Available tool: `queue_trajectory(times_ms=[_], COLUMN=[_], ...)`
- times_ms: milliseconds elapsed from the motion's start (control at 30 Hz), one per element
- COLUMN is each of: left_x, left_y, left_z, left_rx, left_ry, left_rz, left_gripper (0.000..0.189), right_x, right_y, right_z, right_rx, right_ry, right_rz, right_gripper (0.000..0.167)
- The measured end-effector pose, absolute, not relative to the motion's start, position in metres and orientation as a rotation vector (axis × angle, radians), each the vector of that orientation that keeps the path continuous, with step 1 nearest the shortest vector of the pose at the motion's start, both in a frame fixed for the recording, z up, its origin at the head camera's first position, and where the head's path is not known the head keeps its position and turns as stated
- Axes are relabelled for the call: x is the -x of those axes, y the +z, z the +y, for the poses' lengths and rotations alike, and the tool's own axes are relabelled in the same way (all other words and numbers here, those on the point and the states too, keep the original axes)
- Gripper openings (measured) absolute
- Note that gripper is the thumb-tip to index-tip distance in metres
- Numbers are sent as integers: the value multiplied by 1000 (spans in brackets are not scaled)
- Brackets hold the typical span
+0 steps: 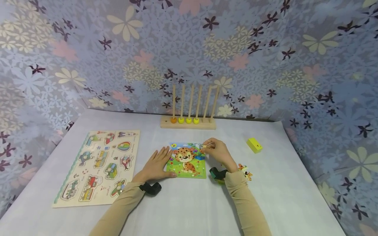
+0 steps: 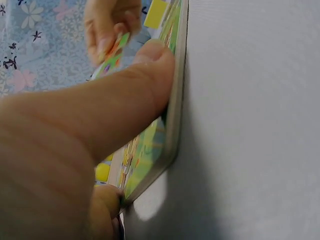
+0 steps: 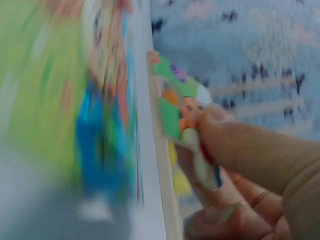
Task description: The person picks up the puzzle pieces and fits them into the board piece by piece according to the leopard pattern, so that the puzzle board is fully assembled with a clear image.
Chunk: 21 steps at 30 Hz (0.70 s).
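A square picture puzzle board (image 1: 185,160) showing a spotted leopard cub lies on the table. My left hand (image 1: 156,165) rests at its left side, fingers spread straight. In the left wrist view the left thumb (image 2: 125,87) presses along the board's edge. Over the board's upper right corner, my right hand (image 1: 219,150) pinches a puzzle piece between thumb and fingers. The right wrist view shows this puzzle piece (image 3: 172,115) tilted, with green, orange and purple print; blur hides its outline. Loose puzzle pieces (image 1: 245,172) lie by the right wrist, partly hidden by the forearm.
A large peg puzzle board (image 1: 97,168) with vehicle pictures lies at the left. Behind stands a wooden rack (image 1: 188,125) with upright rods and several orange and yellow beads. A yellow block (image 1: 254,145) sits to the right. Flowered cloth (image 1: 189,59) hangs behind the table.
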<state>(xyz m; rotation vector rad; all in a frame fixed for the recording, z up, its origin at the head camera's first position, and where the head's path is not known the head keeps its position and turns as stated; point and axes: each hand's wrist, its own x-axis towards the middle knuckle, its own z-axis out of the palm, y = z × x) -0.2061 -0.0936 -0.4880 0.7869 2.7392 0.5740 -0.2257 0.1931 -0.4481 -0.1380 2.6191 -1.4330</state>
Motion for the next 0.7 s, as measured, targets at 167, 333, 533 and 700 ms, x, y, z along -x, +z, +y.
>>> queue_trajectory(times_ms=[167,333,533,700], left_x=[207,207,205,206], left_y=[-488,-487,-486,-488], left_z=[-93,-91,-94,-94], left_rx=[-775,-771,-787,-798], left_ry=[548,540,552,549], left_rz=[2740,2737,2738,2747], left_gripper=[102,104,106,106], right_x=[230,227,221,220], right_y=[-451,-461,-466,-468], right_z=[147,118,103,99], right_rx=[183,221,295,359], right_ry=[-1449,-1399,-1252,-1184], right_rz=[2506,2528,2730,2843], right_gripper=[21,20,18,13])
